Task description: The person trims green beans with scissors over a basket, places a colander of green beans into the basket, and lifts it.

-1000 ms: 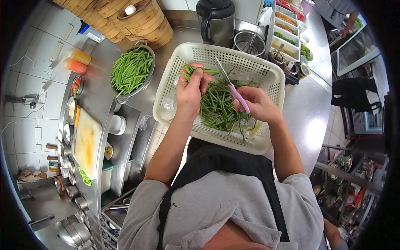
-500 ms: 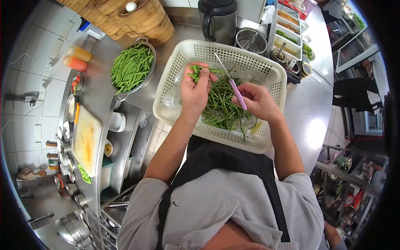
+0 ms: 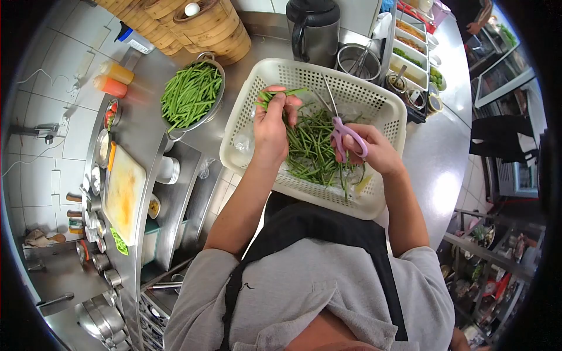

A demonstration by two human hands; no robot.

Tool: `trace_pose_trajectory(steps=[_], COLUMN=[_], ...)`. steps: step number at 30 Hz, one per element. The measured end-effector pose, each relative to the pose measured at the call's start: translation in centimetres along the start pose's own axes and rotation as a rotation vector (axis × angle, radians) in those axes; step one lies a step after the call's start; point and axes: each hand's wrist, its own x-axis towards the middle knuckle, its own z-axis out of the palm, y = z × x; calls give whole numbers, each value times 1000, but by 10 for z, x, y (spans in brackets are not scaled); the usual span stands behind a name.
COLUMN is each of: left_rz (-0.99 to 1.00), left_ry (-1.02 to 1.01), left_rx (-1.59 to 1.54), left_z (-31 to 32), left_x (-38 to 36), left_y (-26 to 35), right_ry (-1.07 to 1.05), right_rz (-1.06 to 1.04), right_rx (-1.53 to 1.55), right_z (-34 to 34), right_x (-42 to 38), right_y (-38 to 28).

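My left hand point(image 3: 271, 126) is closed around a few green beans point(image 3: 266, 98), whose ends stick out past the fingers. In my right hand point(image 3: 367, 147) is a pair of scissors point(image 3: 338, 124) with pink handles, its blades parted and pointing up and away from me. Both hands are over a white perforated plastic basket point(image 3: 263, 73). Loose green beans point(image 3: 307, 146) lie in it on clear plastic. To the left, a metal colander point(image 3: 218, 96) is heaped with cut green beans point(image 3: 192, 96).
Bamboo steamers point(image 3: 213, 35), a dark jug point(image 3: 314, 32) and a metal pot point(image 3: 358, 61) stand behind the basket. Ingredient trays point(image 3: 410, 50) are at the back right. A cutting board point(image 3: 126, 187) lies left. Another person's arm point(image 3: 481, 20) shows far right.
The scissors have opened and turned so that both handle loops show. My right hand has rotated with them. My left hand still holds beans.
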Motion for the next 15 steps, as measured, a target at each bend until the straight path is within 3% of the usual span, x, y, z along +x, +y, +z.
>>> trace_pose_trajectory(steps=[6, 15], left_rz=[98, 56], left_ry=[-29, -182], left_rx=[88, 167], left_z=[8, 19], left_x=[-4, -23], left_y=[1, -8], right_ry=[-108, -14], right_rz=[19, 4], right_rx=[56, 63], right_z=[-4, 0], right_x=[-2, -2], right_y=[-2, 1])
